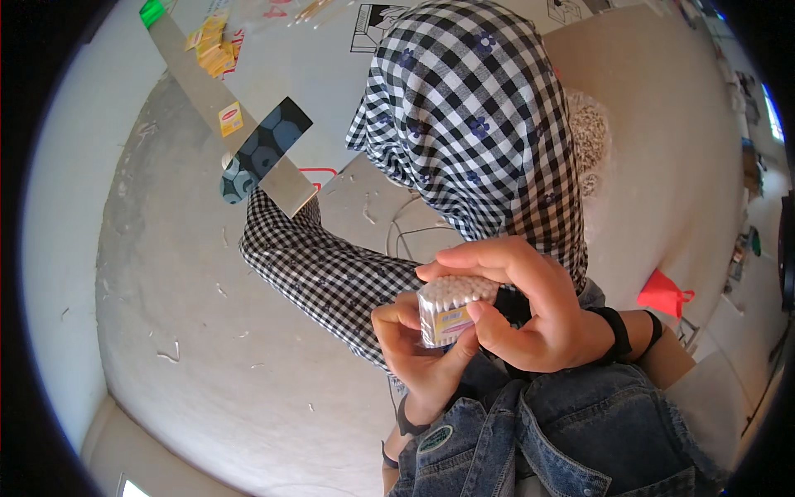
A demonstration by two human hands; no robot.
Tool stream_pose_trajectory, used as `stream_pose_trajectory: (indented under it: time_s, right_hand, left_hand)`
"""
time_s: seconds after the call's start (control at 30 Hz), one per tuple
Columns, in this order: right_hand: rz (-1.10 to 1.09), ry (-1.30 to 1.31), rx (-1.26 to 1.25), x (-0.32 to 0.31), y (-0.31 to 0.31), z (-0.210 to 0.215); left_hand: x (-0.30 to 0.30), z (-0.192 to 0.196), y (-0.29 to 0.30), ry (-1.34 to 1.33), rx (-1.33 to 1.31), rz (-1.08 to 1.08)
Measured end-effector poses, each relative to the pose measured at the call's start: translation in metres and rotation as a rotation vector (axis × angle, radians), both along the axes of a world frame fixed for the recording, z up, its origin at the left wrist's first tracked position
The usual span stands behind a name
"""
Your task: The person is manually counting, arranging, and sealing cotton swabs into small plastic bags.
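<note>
head view: the blocky, clear-film-wrapped packet of white cotton swabs (451,308) was in front of the person's blue denim garment (592,422), clamped by the bare left hand (421,348) around its left side and base. the bare right hand (538,319) set its thumb at the right edge, fingers arched over the top; whether they gripped could not be told. it seemed light, slightly squashy and slick, best taken by opposite sides. its sticks' long axis ran top to bottom, tips upward, yellow label (452,320) facing the wearer.

Bright, soft light; window (773,113) glaring far right; edges fisheye-bent.
</note>
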State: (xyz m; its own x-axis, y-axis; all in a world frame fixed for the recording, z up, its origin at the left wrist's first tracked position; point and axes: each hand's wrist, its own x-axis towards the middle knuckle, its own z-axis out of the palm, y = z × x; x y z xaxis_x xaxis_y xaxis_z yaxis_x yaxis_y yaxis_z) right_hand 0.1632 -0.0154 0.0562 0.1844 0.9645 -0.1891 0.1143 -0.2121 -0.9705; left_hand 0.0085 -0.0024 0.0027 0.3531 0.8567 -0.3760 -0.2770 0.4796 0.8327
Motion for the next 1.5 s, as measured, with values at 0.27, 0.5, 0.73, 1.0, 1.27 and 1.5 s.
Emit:
stream_pose_trajectory:
  time_s: [0.27, 0.5, 0.73, 1.0, 1.27, 1.5]
  right_hand:
    - [0.066, -0.17, 0.117, -0.002, -0.002, 0.004]
    - [0.073, -0.234, 0.151, -0.005, 0.0, 0.004]
    - [0.027, -0.188, 0.199, -0.009, 0.0, -0.006]
    - [-0.033, -0.125, 0.214, -0.012, -0.001, -0.008]
    - [-0.026, -0.122, 0.154, -0.01, -0.003, -0.013]
    - [-0.09, 0.173, -0.014, -0.005, -0.002, -0.017]
  left_hand:
    - [-0.007, -0.013, 0.001, -0.119, -0.084, -0.05]
    - [-0.003, -0.015, 0.004, -0.171, 0.004, -0.071]
    - [-0.002, -0.013, 0.005, -0.142, 0.014, -0.087]
    - [-0.005, -0.018, 0.001, -0.108, 0.022, -0.085]
    - [-0.003, 0.0, 0.003, -0.141, -0.212, -0.062]
    - [-0.004, 0.001, 0.01, -0.105, -0.061, -0.08]
